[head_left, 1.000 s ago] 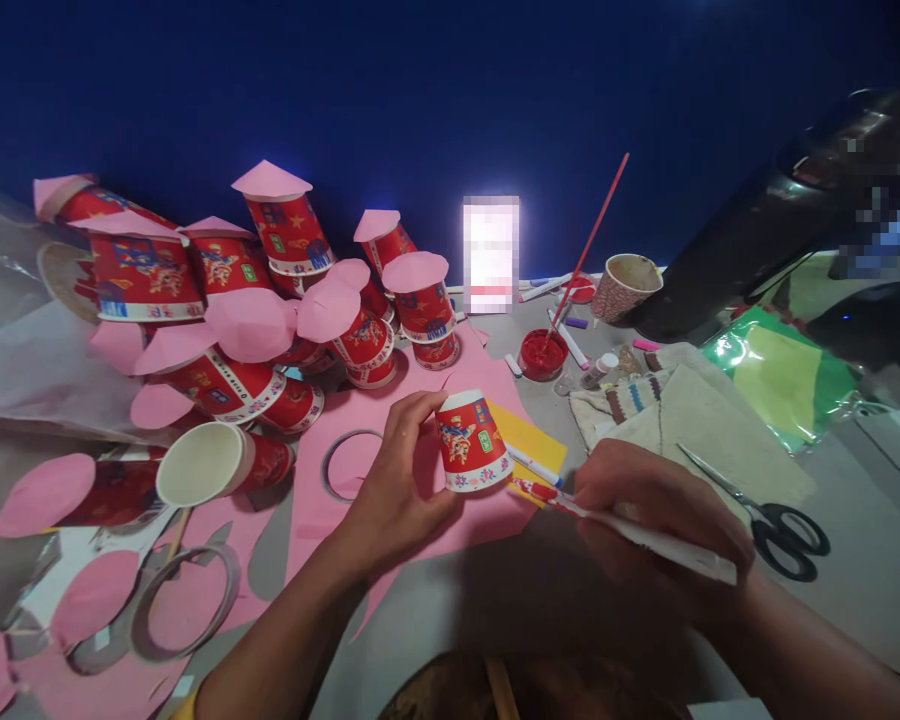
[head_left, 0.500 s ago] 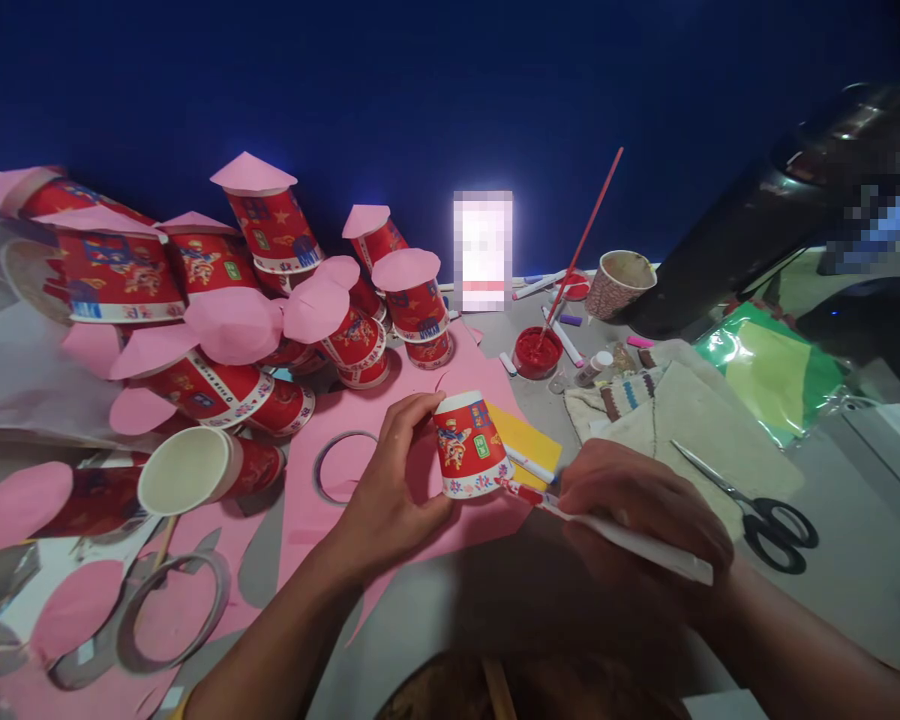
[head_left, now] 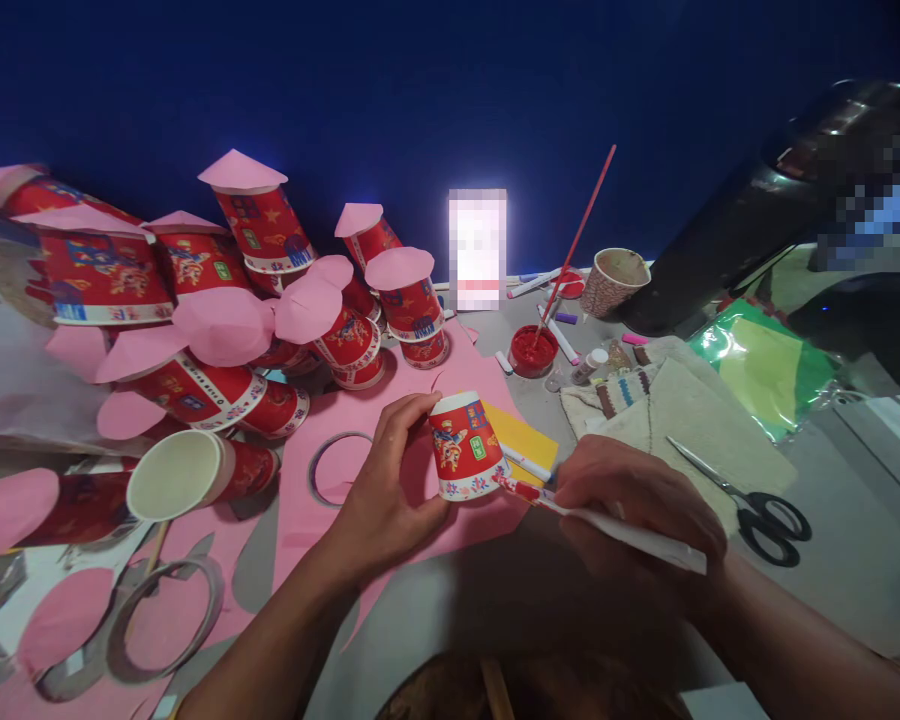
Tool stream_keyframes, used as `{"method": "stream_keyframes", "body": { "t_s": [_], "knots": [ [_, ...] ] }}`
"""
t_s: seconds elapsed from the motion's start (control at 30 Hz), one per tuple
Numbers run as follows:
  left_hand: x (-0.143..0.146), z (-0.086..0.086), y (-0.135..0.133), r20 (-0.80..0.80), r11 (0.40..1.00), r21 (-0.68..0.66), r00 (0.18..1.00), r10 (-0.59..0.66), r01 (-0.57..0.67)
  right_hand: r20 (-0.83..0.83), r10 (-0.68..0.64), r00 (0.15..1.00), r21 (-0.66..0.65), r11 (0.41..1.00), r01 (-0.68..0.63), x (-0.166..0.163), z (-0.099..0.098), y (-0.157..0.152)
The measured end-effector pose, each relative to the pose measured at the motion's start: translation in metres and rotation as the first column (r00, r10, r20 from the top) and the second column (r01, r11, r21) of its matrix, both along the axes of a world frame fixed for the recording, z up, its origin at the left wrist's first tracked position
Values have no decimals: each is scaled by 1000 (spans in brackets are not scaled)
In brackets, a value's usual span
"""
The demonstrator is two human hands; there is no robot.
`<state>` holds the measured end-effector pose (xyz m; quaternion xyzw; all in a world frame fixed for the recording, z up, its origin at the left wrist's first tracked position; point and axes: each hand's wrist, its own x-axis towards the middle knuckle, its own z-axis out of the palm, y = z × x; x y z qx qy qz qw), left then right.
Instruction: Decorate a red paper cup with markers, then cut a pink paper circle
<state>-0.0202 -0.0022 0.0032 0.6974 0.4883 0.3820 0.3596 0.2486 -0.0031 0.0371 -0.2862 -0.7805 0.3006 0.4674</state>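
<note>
My left hand (head_left: 390,480) is closed round the left side of a red printed paper cup (head_left: 465,445). The cup is upside down and slightly tilted, its patterned white rim at the bottom. In my right hand (head_left: 637,495) is a long white tool (head_left: 630,540) with a red-smeared front end and a flat, wide back. Its tip meets or nearly meets the right side of the cup's rim; contact is hard to tell. Beneath the cup lies pink paper (head_left: 330,540). A yellow paper piece (head_left: 521,440) with a white marker (head_left: 525,462) on it sits just behind.
Several red cups with pink paper cones (head_left: 262,215) stand and lie at the left. Tape rolls (head_left: 214,610) rest among pink scraps. Behind are a red paint pot (head_left: 532,360) with a stick and a lit screen (head_left: 478,250). Scissors (head_left: 772,525) and a cloth (head_left: 682,420) lie at the right.
The whole view has shifted slightly, so things sit a little further left. Both hands keep nearly the same pose on the cup and the white tool.
</note>
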Motion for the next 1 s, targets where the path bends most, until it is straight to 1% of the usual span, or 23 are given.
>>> {"method": "stream_keyframes", "body": {
  "t_s": [0.13,0.33,0.47,0.63,0.8,1.0],
  "knots": [
    [0,1,0,-13,1000,-1,1000,4,-4,22,22,1000,13,1000,-23,1,0,1],
    [0,0,0,15,1000,-1,1000,6,-6,49,32,998,29,999,-34,2,2,1],
    [-1,-1,1,35,999,-53,999,0,2,-2,-31,1000,0,1000,31,2,4,0],
    [-2,-3,2,82,993,-118,996,17,-7,-13,-93,996,42,995,93,4,8,1],
    [-2,-9,3,157,989,-145,987,41,-18,-12,-88,996,31,996,89,4,9,2],
    [-3,-11,3,149,990,-137,988,40,-20,-16,-59,998,40,997,59,4,7,2]
  ]
}}
